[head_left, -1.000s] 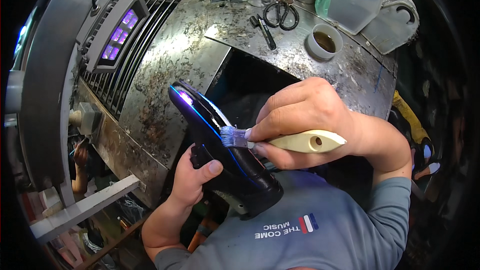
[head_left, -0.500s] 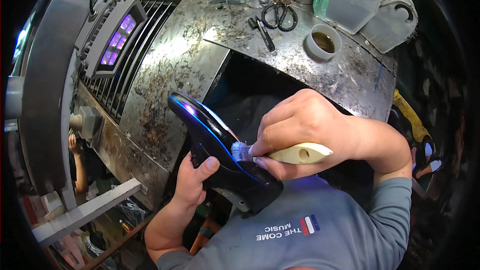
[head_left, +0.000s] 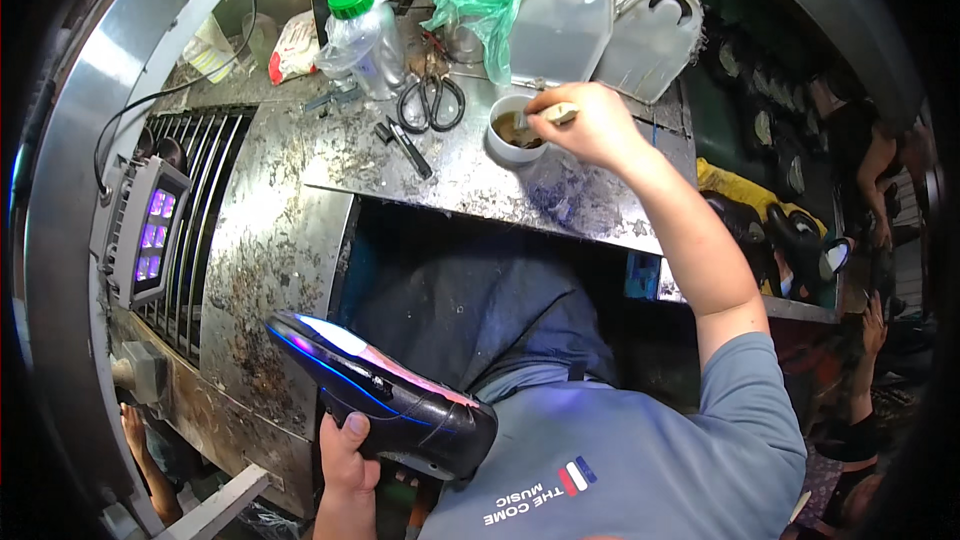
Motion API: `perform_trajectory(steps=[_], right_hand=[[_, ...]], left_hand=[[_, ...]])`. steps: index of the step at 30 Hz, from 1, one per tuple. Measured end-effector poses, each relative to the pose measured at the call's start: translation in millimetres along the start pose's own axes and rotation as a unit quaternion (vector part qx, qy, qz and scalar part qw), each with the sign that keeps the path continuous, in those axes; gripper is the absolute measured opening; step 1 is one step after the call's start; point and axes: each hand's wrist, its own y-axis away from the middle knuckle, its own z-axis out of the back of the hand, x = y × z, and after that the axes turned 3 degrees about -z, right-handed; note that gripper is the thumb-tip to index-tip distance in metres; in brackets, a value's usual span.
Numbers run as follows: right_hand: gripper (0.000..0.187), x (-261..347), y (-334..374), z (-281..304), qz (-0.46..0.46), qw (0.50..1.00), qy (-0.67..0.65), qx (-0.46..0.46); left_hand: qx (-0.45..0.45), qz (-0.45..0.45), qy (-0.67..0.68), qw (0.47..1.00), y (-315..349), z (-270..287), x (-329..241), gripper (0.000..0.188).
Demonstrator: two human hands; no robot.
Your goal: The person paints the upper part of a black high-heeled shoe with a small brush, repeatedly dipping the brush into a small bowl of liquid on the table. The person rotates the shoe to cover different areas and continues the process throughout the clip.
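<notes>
My left hand (head_left: 347, 452) grips a glossy black shoe upper on a last (head_left: 410, 430), its thumb lying along the side. The shoe is tilted, and a pale and pinkish strip shows along its bottom edge. My right hand (head_left: 598, 125) is closed round a cream-handled brush (head_left: 562, 113) above a white cup (head_left: 508, 153). The bristle end dips into the brownish liquid in the cup; the bristles themselves are mostly hidden.
Past the cup stand scissors (head_left: 430, 105), a black marker (head_left: 412, 154), green-capped jars (head_left: 375, 45) and translucent jugs (head_left: 560, 30). A purple-lit lamp (head_left: 150, 235) stands by the left grille (head_left: 195, 220). Black shoes (head_left: 795, 240) lie at right; other people's hands (head_left: 872, 325) appear at both sides.
My right hand has taken the brush off the shoe and out to the cup. My left hand still holds the shoe, now lower and further left in view. The view has shifted.
</notes>
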Motion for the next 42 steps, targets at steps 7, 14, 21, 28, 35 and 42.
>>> perform_trajectory(steps=[7, 14, 21, 28, 35, 42], right_hand=[[0.024, -5.6, -2.3, -24.3, -0.034, 0.999, 0.018, 0.019], [0.018, 23.6, 11.9, 16.4, 0.108, 0.98, -0.108, -0.127], [0.021, -11.5, 22.6, 0.2, 0.046, 0.992, -0.103, -0.052], [0.022, -7.0, 12.6, -2.4, -0.008, 0.996, -0.09, 0.024], [0.021, -7.5, 18.3, -6.2, 0.114, 0.973, -0.169, -0.109], [0.023, 44.2, 31.3, 3.9, 0.043, 0.951, -0.307, -0.009]], left_hand=[[-0.012, 0.022, 0.058, 0.998, 5.1, 2.2, 1.6, 0.064], [0.019, 0.014, 0.07, 0.997, 4.6, -0.9, -7.5, 0.05], [0.004, 0.017, 0.053, 0.998, 0.0, -5.3, -11.6, 0.053], [-0.004, -0.014, 0.012, 1.0, -1.0, -1.2, -13.0, 0.056], [0.006, -0.008, -0.009, 1.0, 5.6, 0.4, -16.8, 0.059], [0.001, -0.011, -0.012, 1.0, 6.4, 1.6, -18.4, 0.058]])
